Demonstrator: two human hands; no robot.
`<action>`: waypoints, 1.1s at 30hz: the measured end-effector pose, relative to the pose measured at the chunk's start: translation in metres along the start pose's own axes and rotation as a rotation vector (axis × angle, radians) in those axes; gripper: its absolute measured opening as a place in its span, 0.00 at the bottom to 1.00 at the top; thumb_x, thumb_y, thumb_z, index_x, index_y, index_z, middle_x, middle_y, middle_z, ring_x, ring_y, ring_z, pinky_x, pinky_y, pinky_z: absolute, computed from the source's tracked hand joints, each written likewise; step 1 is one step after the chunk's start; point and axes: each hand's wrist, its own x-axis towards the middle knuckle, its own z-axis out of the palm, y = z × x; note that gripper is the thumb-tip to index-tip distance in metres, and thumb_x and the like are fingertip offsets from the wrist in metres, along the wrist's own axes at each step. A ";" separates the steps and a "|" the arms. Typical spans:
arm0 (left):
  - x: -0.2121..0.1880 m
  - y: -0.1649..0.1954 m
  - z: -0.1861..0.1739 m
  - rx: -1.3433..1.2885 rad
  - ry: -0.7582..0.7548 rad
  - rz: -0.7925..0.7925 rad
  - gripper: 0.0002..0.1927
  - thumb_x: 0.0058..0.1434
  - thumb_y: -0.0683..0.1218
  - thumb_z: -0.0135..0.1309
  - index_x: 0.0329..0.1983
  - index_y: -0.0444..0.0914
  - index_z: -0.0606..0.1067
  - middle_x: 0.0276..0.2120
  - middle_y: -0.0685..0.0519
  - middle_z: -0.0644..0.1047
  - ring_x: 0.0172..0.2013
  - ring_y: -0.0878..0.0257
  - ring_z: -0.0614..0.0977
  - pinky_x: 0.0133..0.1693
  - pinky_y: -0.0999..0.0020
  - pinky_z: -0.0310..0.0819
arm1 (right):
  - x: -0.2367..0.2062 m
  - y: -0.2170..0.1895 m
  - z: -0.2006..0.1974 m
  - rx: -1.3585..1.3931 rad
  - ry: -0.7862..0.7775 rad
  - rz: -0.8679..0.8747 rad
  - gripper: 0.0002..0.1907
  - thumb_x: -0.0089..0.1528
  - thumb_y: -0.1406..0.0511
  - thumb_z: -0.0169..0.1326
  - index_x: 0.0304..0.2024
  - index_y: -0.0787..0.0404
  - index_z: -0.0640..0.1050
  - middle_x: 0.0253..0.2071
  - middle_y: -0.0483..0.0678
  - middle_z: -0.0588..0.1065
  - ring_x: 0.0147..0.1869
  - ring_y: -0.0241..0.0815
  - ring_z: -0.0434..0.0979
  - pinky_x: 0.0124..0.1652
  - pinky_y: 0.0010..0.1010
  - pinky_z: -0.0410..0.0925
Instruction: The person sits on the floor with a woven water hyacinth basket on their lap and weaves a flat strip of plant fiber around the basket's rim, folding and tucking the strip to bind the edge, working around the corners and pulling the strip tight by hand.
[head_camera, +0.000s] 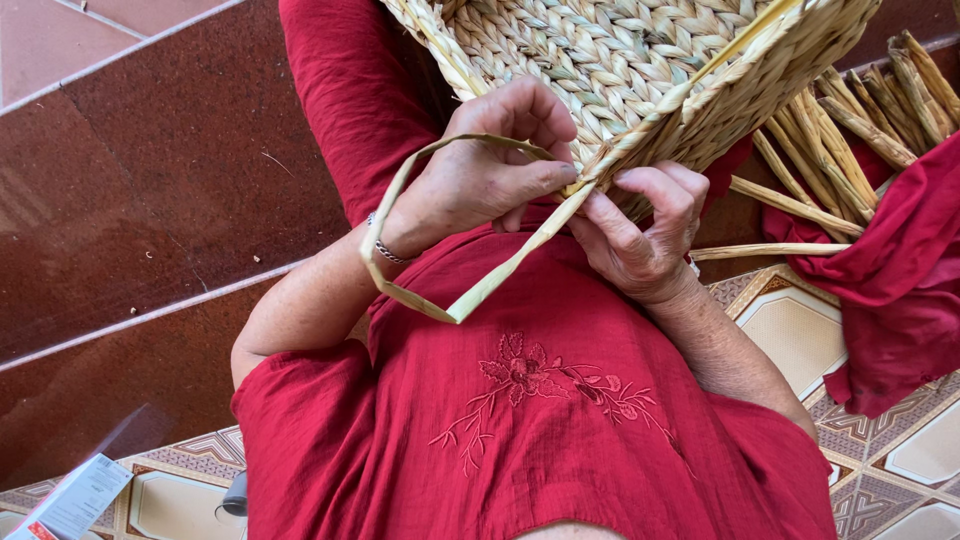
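A flat straw strand (470, 295) looped out from the rim of a woven straw basket (610, 55), curving toward nine o'clock, bending near the wrist and running back up to the rim at about one o'clock. The left hand (480, 175) pinched the strand's upper end between thumb and forefinger right at the basket's edge, fingers closed tight on it. The right hand (640, 235), just beside it at three o'clock, curled its fingers shut over the same strand where it met the weave; the fingertips were hidden against the basket. The basket's top was cut off by the frame. Loose straw stalks (850, 140) lay at two o'clock, partly under red cloth (900, 290).
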 end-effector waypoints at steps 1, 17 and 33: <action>0.001 -0.002 0.000 0.018 0.003 -0.004 0.14 0.63 0.34 0.60 0.47 0.34 0.68 0.36 0.51 0.79 0.24 0.72 0.79 0.17 0.78 0.70 | 0.000 0.000 0.000 0.000 -0.002 0.001 0.32 0.59 0.65 0.77 0.60 0.48 0.74 0.56 0.49 0.66 0.57 0.53 0.66 0.55 0.45 0.65; 0.009 0.006 -0.009 0.011 -0.121 -0.110 0.14 0.63 0.38 0.62 0.52 0.32 0.78 0.37 0.52 0.83 0.26 0.72 0.81 0.20 0.80 0.72 | 0.016 -0.006 -0.009 0.177 0.002 0.117 0.29 0.60 0.63 0.75 0.53 0.57 0.70 0.52 0.53 0.68 0.55 0.55 0.69 0.55 0.47 0.67; 0.005 -0.024 -0.008 -0.059 -0.060 -0.014 0.07 0.71 0.43 0.57 0.47 0.34 0.75 0.39 0.53 0.84 0.30 0.69 0.82 0.30 0.76 0.79 | -0.003 0.002 -0.066 1.042 0.169 0.684 0.00 0.61 0.70 0.50 0.34 0.61 0.72 0.43 0.51 0.75 0.44 0.42 0.74 0.46 0.33 0.70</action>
